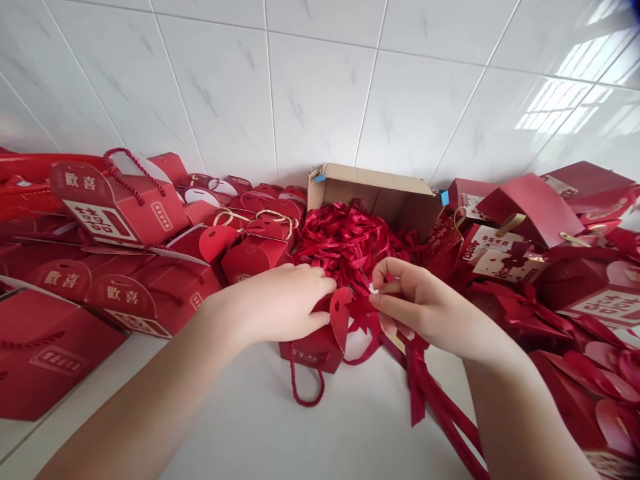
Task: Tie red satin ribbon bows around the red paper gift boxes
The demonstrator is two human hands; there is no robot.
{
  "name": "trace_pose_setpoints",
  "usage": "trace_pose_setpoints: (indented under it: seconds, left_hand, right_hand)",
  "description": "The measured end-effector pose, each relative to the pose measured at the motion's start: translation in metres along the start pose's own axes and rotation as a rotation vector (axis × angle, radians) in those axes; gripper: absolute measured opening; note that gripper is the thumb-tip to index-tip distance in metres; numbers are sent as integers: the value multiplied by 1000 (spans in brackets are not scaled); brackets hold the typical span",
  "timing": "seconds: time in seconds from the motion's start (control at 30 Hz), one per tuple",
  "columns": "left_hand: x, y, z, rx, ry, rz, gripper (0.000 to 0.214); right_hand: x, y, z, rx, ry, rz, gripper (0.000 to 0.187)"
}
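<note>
On the floor, left hand (280, 300) steadies gift box (315, 350) — ribbon (425, 383) trails nearward.

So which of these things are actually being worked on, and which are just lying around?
In hand: left hand gripping the small red box; right hand pinching the red ribbon at its top.
Lying about: cardboard box of ribbons; left pile of red boxes; right pile of red boxes.

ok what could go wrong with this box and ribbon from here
The glossy red satin ribbon pinched in the right hand could slip loose.
The left hand presses the small red paper gift box, so its rounded flap may crease.
The ribbon's long tails trail near the box's red cord handle and might tangle.
</note>
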State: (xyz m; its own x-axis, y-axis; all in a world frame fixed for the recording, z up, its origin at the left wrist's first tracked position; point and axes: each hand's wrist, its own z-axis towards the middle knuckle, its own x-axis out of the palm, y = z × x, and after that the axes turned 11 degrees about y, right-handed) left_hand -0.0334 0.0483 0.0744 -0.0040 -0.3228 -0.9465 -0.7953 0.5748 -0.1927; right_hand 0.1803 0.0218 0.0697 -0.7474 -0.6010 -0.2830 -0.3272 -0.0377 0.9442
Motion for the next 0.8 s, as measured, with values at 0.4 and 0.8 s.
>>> trace_pose_setpoints:
  seconds: [0.4, 0.8]
  left_hand:
    - [-3, -2, -1, -18, 30, 39, 15]
    - [-6, 2, 7, 58, 36, -35, 15]
  right_hand:
    - [2, -6, 10, -35, 38, -21, 14]
    - [9, -14, 18, 36, -18, -185, 11]
